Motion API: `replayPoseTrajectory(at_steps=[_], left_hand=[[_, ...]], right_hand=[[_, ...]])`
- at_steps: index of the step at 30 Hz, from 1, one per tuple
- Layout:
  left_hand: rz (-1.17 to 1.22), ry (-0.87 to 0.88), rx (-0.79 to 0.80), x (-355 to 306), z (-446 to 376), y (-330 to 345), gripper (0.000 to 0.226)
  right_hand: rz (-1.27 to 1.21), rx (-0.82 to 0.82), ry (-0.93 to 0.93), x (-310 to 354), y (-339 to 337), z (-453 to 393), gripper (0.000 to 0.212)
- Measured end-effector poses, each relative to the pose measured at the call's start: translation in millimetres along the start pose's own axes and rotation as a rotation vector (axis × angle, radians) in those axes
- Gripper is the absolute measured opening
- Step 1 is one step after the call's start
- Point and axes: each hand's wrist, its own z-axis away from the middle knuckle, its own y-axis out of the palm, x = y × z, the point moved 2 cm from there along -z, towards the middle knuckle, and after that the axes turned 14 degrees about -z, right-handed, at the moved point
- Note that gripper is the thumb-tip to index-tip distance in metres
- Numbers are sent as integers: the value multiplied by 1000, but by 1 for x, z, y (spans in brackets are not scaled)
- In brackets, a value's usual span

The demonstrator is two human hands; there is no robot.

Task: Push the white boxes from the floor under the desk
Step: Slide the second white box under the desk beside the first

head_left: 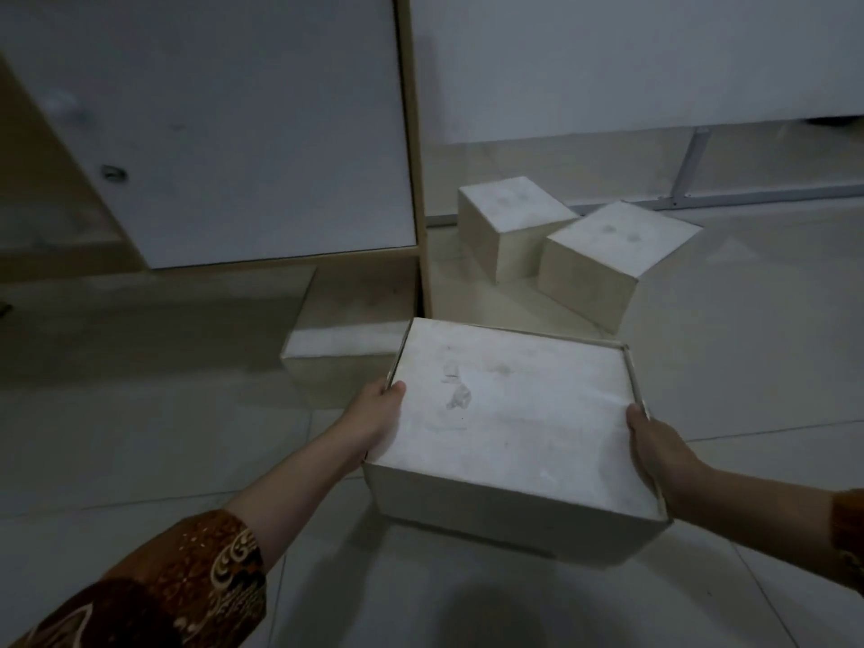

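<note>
Here the near box sits on the floor between both hands, its long axis running left to right across the view. The left hand presses the box's left side near the far corner, thumb on the top edge; the right hand clasps the right side, thumb likewise on the rim. Each grip is wrapped onto the box, the fingers hidden down the sides, so neither hand is spread free. Both hands look about equally near, one per short side.

The relation that matters: the desk opening lies ahead and slightly right of the box, beyond the upright panel whose foot stands just past the box's far left corner. A straight push forward would, I judge, risk catching that corner on the panel, so the box likely needs to go forward and a little right.

A second box lies just left of the held one, partly under the cabinet, touching or nearly so. Two more boxes, the back box and the tilted box, rest against each other further in, near the metal frame. They stand in the path and may be shoved along.
</note>
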Motion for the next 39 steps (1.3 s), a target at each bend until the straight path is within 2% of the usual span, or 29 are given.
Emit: replayPoseTrajectory(at_steps=[6, 8, 13, 17, 21, 25, 27, 30, 33, 36, 39], left_hand=[[16, 36, -86, 17, 26, -39, 23], [3, 39, -125, 21, 35, -57, 16], [-84, -2, -226, 41, 53, -113, 17], [-202, -51, -296, 78, 63, -168, 24], [-346, -69, -360, 112, 58, -219, 28], [-357, -43, -377, 129, 40, -269, 36], [-440, -7, -391, 128, 28, -294, 37], [-731, 73, -552, 116, 5, -325, 26], [-836, 57, -795, 113, -14, -339, 25], [-688, 27, -852, 134, -21, -337, 34], [-249, -9, -754, 165, -16, -317, 62]], right_hand=[[-27, 13, -22, 5, 28, 46, 55], [-46, 45, 0, 4, 40, 61, 55], [-81, 172, 89, -6, 84, 102, 53], [-70, 302, 160, -11, 134, 131, 47], [-19, 368, 133, -10, 191, 139, 46], [15, 381, 103, -6, 251, 144, 48], [-15, 359, 132, -7, 277, 151, 47], [-131, 290, 237, -11, 315, 161, 46], [-269, 217, 290, -22, 353, 167, 43], [-359, 162, 268, -36, 392, 175, 36], [-380, 108, 219, -45, 428, 183, 21]])
